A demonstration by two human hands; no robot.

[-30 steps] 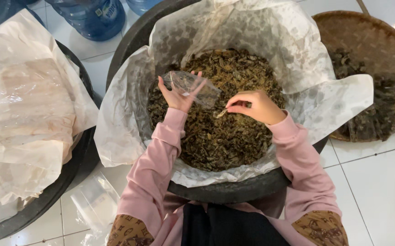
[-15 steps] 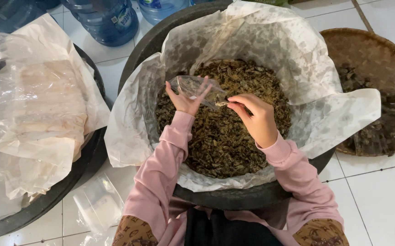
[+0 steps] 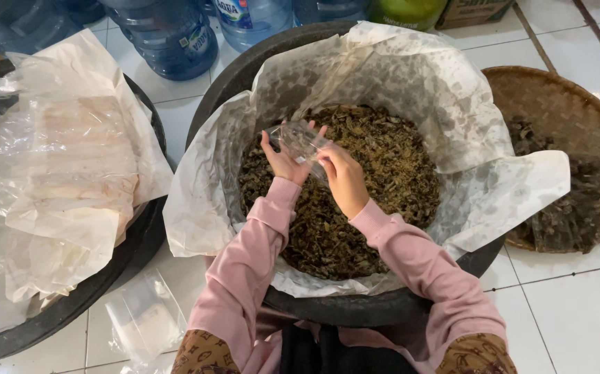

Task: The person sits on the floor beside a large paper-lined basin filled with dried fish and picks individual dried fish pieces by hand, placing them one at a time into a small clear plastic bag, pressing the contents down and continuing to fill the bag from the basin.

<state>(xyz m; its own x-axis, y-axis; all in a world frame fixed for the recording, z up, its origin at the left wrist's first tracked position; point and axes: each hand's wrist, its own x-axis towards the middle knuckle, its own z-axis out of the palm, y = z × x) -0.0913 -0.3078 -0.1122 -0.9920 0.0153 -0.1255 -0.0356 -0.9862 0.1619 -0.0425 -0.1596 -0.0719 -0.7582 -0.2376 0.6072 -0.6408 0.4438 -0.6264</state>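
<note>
Small clear bag (image 3: 300, 142) pinched in left hand (image 3: 283, 163), mouth toward right hand (image 3: 341, 180) — fingers bunched at opening, contents not discernible. Both directly over dried leaves (image 3: 383, 173) in lined tub (image 3: 244, 69).

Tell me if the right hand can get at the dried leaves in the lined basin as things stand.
Probably yes: the right hand hovers just above the dried leaves, uncovered in the basin; only the small clear bag occupies its fingers.

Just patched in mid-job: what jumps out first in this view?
Dead centre, a big dark tub lined with pale sheeting holds a heap of dried brown leaves. Above it the left hand and right hand meet on a small clear bag. A woven tray sits at right.
</note>
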